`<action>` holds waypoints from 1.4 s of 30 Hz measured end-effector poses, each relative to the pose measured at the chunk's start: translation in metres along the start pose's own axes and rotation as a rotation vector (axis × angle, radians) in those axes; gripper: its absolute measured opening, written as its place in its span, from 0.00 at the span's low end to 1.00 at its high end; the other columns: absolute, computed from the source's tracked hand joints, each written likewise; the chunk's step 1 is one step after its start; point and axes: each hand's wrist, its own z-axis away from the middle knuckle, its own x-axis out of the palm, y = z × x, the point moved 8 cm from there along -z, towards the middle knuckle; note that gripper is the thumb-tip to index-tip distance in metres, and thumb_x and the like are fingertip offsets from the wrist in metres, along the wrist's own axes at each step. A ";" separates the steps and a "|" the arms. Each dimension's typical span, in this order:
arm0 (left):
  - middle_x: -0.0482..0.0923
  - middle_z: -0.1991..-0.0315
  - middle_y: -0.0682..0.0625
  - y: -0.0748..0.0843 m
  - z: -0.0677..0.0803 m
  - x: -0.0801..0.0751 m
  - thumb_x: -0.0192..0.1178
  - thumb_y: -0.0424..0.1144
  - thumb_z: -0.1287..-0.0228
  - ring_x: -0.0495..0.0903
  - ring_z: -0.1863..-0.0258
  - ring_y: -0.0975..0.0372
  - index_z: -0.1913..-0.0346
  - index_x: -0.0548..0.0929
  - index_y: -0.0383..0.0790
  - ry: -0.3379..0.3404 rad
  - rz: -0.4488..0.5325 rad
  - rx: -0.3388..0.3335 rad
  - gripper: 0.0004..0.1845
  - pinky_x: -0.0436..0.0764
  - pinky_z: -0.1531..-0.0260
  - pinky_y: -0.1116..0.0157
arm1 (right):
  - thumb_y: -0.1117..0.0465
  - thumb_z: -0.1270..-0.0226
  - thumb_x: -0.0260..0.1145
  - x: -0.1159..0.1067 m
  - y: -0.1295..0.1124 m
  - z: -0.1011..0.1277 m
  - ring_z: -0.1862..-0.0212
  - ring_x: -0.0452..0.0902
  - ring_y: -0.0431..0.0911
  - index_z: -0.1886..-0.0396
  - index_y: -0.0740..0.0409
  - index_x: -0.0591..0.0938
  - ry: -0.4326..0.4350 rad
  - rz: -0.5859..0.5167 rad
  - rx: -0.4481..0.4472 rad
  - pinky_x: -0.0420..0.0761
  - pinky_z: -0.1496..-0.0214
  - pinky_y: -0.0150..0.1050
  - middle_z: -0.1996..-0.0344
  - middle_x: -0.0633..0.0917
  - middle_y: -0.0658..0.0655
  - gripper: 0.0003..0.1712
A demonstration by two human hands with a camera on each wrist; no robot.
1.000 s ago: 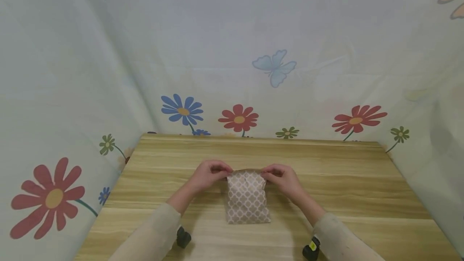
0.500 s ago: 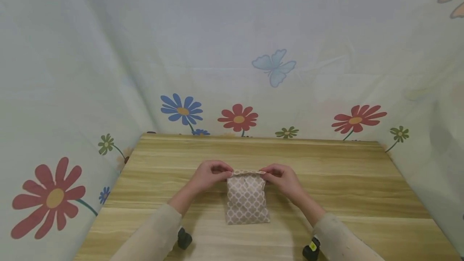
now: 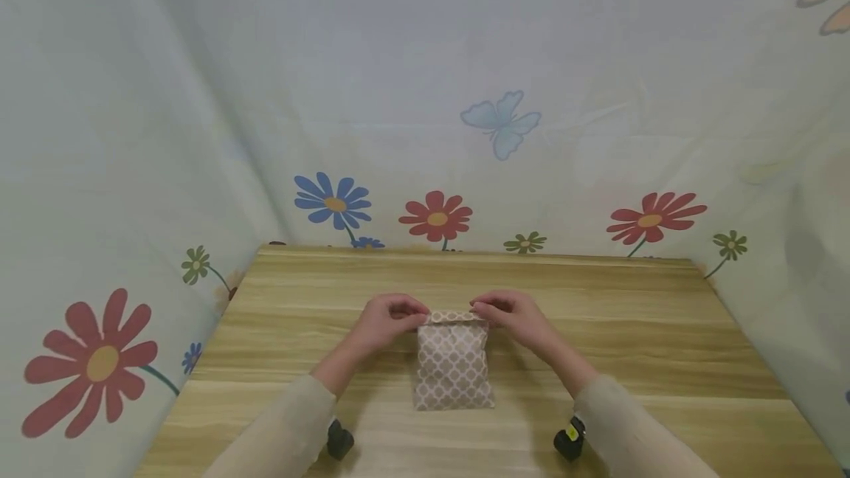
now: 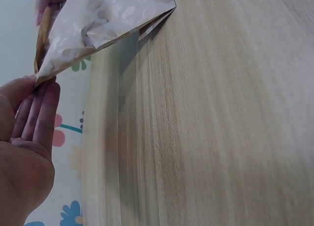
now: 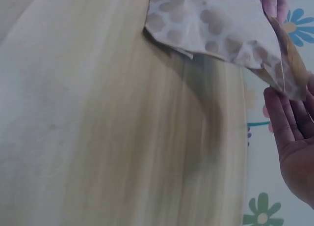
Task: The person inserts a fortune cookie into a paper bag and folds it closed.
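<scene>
A paper bag (image 3: 454, 367) with a beige-and-white lattice print lies on the wooden table in front of me. Its far edge is turned over into a narrow patterned flap (image 3: 454, 316). My left hand (image 3: 384, 321) pinches the left end of that flap between thumb and fingers. At the right end, my right hand (image 3: 516, 317) holds the other corner, thumb on the near side. In the left wrist view the left fingers (image 4: 46, 108) lie under the bag's corner. Brown inner paper (image 5: 289, 54) shows along the folded edge in the right wrist view.
The wood-grain table (image 3: 299, 279) runs back to a pale curtain (image 3: 398, 57) printed with flowers and a butterfly. More of this cloth hangs at both sides. Black wrist devices, left (image 3: 340, 440) and right (image 3: 569, 441), sit under the sleeves.
The bag's top edge has gone from showing a brown strip to a turned-over patterned flap that has grown wider. My right hand has shifted slightly left along it; the left has barely moved.
</scene>
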 end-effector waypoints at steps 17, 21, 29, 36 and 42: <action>0.89 0.56 0.51 0.011 0.000 0.007 0.71 0.39 0.29 0.87 0.56 0.59 0.50 0.90 0.42 -0.008 -0.039 0.030 0.09 0.88 0.52 0.63 | 0.60 0.25 0.72 0.020 -0.020 -0.012 0.57 0.85 0.42 0.56 0.54 0.92 -0.036 0.264 -0.139 0.85 0.53 0.36 0.61 0.91 0.49 0.05; 0.89 0.58 0.55 0.016 -0.005 0.013 0.70 0.46 0.27 0.85 0.57 0.62 0.51 0.91 0.47 -0.052 -0.160 0.067 0.09 0.86 0.53 0.63 | 0.61 0.25 0.72 0.021 -0.026 -0.010 0.58 0.85 0.42 0.58 0.55 0.92 -0.021 0.271 -0.173 0.84 0.55 0.35 0.62 0.92 0.49 0.04; 0.87 0.66 0.60 0.023 -0.010 0.019 0.70 0.43 0.26 0.84 0.62 0.63 0.59 0.92 0.51 -0.069 -0.280 0.090 0.03 0.85 0.56 0.63 | 0.61 0.25 0.72 0.024 -0.031 -0.011 0.58 0.86 0.41 0.57 0.53 0.92 -0.032 0.323 -0.195 0.85 0.55 0.36 0.62 0.92 0.48 0.04; 0.87 0.66 0.60 0.033 -0.013 0.022 0.69 0.40 0.25 0.83 0.63 0.65 0.60 0.91 0.49 -0.069 -0.315 0.168 0.04 0.85 0.56 0.64 | 0.62 0.24 0.72 0.032 -0.035 -0.016 0.59 0.86 0.39 0.58 0.52 0.91 -0.074 0.388 -0.242 0.87 0.55 0.36 0.62 0.91 0.47 0.03; 0.87 0.65 0.60 0.037 -0.014 0.023 0.69 0.38 0.26 0.83 0.63 0.67 0.62 0.91 0.49 -0.051 -0.345 0.198 0.04 0.85 0.56 0.65 | 0.62 0.24 0.72 0.027 -0.037 -0.013 0.60 0.85 0.38 0.60 0.52 0.91 -0.043 0.396 -0.278 0.87 0.55 0.37 0.63 0.91 0.47 0.03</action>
